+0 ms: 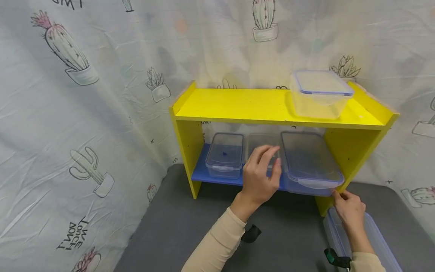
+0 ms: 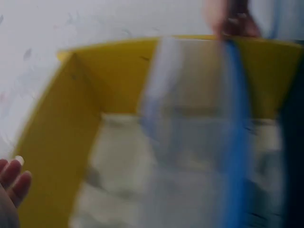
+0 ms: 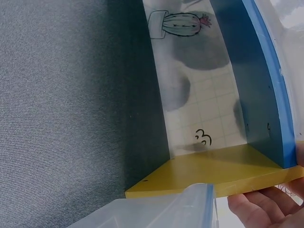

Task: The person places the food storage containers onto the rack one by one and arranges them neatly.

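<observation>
In the head view my left hand (image 1: 259, 175) hovers before the shelf unit, its fingers loosely bent with nothing between them. Behind it is a small clear container (image 1: 261, 139), partly covered by the hand. The left wrist view is blurred and catches only some fingertips (image 2: 16, 183) at its left edge. My right hand (image 1: 350, 207) holds the front edge of the yellow side panel (image 1: 348, 158), just below the large lidded container (image 1: 309, 158). In the right wrist view the fingers (image 3: 259, 206) wrap the panel's outer side; the rest of the grip is partly cut off.
A smaller lidded container (image 1: 224, 155) sits at the left of the blue shelf (image 1: 200, 172). On the yellow top shelf (image 1: 234, 102) stands another lidded container (image 1: 319, 98). A long container (image 1: 377, 234) lies on the grey tabletop (image 1: 163, 230) under the right forearm. A cactus-print curtain (image 1: 112, 83) hangs behind.
</observation>
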{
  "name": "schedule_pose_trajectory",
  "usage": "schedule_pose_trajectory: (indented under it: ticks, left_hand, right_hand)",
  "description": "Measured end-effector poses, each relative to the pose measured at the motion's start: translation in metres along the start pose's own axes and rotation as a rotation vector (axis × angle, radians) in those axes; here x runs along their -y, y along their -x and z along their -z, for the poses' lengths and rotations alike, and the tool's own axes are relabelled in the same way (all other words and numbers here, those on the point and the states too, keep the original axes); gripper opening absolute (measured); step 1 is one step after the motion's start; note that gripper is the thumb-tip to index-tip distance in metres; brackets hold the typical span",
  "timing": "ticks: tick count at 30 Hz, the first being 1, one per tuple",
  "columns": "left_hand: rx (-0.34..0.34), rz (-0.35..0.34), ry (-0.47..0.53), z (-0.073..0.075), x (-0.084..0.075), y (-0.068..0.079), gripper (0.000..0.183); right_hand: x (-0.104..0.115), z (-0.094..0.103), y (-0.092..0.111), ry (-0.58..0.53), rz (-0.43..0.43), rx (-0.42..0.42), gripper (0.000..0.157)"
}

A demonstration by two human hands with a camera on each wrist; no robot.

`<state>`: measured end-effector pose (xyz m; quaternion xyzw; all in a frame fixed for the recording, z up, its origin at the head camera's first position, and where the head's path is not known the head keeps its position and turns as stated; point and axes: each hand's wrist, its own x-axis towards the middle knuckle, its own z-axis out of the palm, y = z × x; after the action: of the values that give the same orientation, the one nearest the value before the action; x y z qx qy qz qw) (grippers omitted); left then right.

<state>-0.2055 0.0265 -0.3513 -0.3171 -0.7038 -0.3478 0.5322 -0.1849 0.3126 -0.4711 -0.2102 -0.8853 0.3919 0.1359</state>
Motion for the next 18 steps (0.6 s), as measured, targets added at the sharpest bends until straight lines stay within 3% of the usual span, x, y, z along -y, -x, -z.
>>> schedule_pose_trajectory:
  ticks: [4,7,11,18]
  left_hand:
    - [-0.054,0.137,0.006,0.010,0.023,0.047,0.022]
    - [-0.117,0.285,0.046,0.021,0.040,0.072,0.020]
    - [-0.225,0.437,0.048,0.041,0.060,0.090,0.018]
    - [-0.400,0.548,-0.161,0.076,0.093,0.120,0.032]
  right_hand:
    - [0.001,0.002,0.000,-0.020,0.002,0.001,0.047]
    - [0.000,0.004,-0.001,-0.019,-0.003,0.008,0.048]
    - [0.000,0.003,-0.002,-0.006,-0.001,0.018,0.048]
    - [0.000,0.000,-0.002,0.002,-0.003,0.034,0.051]
